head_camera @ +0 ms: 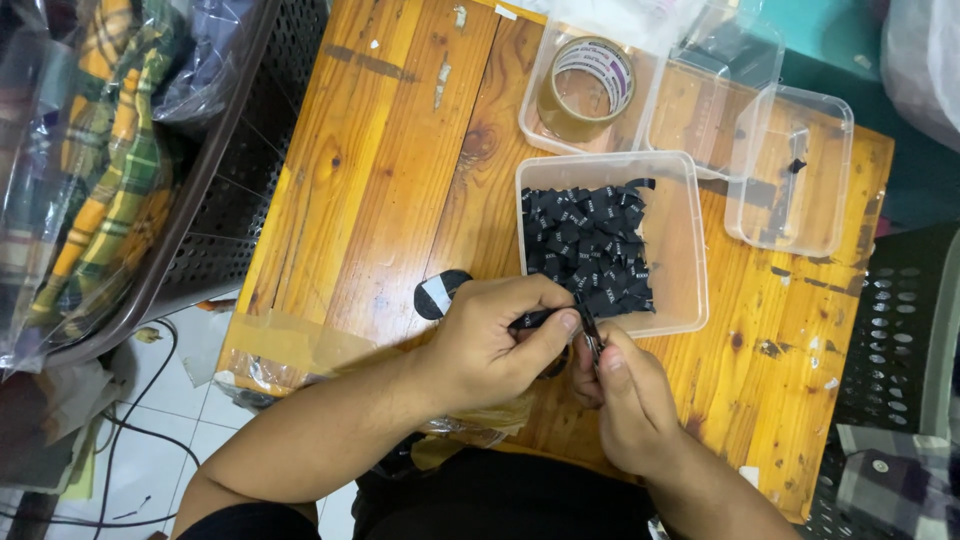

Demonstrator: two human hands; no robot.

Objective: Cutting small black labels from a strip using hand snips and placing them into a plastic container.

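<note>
the left hand (490, 345) pinches a thin black ribbon strip (533, 319) between thumb and bent fingers (560, 325), pressed tight on it. the right hand (625, 390) sits just beside it, its fingers curled shut around small dark metal scissors (590, 335), whose tip touches the strip. both hands rest at the near edge of the desk (390, 180), which is smooth orange wood with dark knots and bits of old tape.

just behind the hands is a clear plastic tub (685, 250), square with round corners, holding a heap of short black cloth tags (590, 245). a small black roll (440, 293) with a white patch lies beside the left hand. farther back are more clear tubs; one (545, 120) holds a round ring of shiny brown tape (587, 85). at the left stands a dark basket (215, 200) full of holes, with soft checked cloth (100, 170) in clear bags.
</note>
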